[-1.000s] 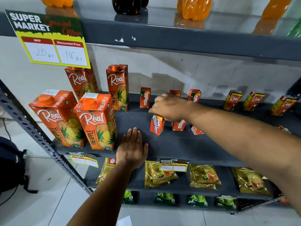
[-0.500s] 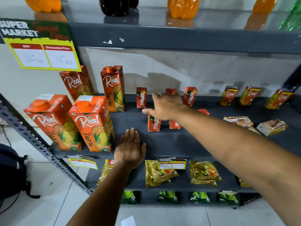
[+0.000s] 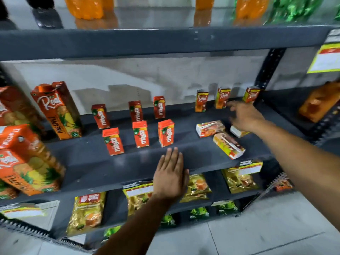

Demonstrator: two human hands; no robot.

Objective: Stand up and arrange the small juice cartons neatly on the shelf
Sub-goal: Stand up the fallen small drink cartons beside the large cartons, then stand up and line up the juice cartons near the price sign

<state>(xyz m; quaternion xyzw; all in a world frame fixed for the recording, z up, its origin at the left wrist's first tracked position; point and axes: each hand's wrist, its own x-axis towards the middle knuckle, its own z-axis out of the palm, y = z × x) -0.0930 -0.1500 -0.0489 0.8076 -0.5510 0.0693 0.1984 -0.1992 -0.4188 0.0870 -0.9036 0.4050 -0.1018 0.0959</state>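
Several small red Maaza cartons point(image 3: 140, 133) stand upright in two rows on the dark grey shelf point(image 3: 110, 166). Three small Real cartons point(image 3: 201, 101) stand at the back right. Three more small cartons lie flat in front of them: one point(image 3: 210, 128) at the left, one point(image 3: 229, 145) near the shelf edge, and one point(image 3: 237, 133) partly under my right hand point(image 3: 243, 116). That hand hovers over it with fingers spread; I cannot tell if they touch it. My left hand point(image 3: 170, 174) lies flat and open on the shelf's front edge.
Large Real pineapple cartons point(image 3: 57, 110) stand at the left of the same shelf. Soft-drink bottles point(image 3: 84, 7) sit on the shelf above. Yellow snack packets point(image 3: 88, 212) fill the shelf below. A perforated upright post point(image 3: 268, 70) bounds the shelf at the right.
My right hand has left the red Maaza cartons and swung right to the fallen cartons. The view has panned right. My left hand has stayed flat on the shelf edge.
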